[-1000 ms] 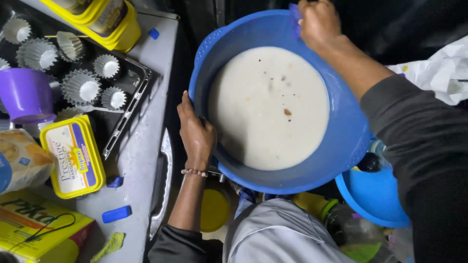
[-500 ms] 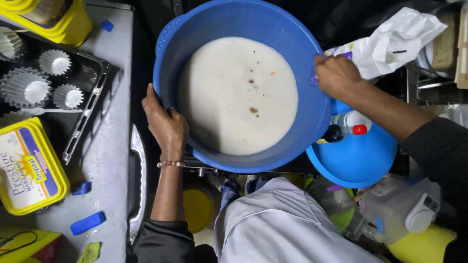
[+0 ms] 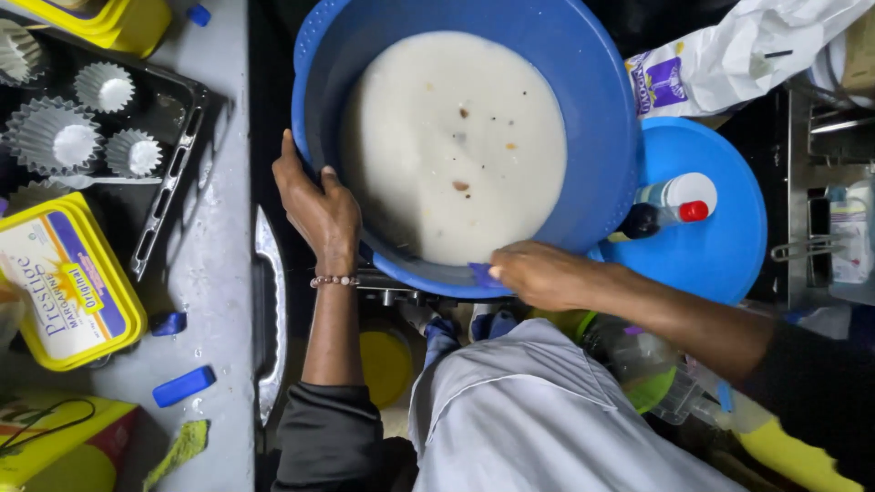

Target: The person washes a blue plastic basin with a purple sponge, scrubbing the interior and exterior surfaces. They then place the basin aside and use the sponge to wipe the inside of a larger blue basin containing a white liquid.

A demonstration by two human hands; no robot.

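A: Head view, looking straight down. The big blue bowl (image 3: 602, 137) fills the middle, with pale batter (image 3: 456, 146) pooled inside and a few dark specks on top.

B: And the hands?

A: Left hand (image 3: 319, 205) is clasped on the bowl's left rim, fingers spread along the outside wall, a bead bracelet (image 3: 334, 281) at the wrist. Right hand (image 3: 538, 273) sits on the near rim, closed on a small blue scraper (image 3: 481, 273) pressed to the edge.

B: What's around it?

A: Just right of the bowl, touching it, a blue lid (image 3: 720, 246) with a small white-capped bottle (image 3: 665, 205) lying on it. Above that, a white bag (image 3: 738, 50). On the left, the grey desk (image 3: 219, 301) carries a dark tray (image 3: 173, 137) of paper cupcake cases (image 3: 55, 137), a yellow margarine tub (image 3: 64, 278) near it, and two blue clips (image 3: 182, 385) closer to the person.

B: And below the bowl?

A: The person's grey apron (image 3: 529, 419), nothing sharper than that.
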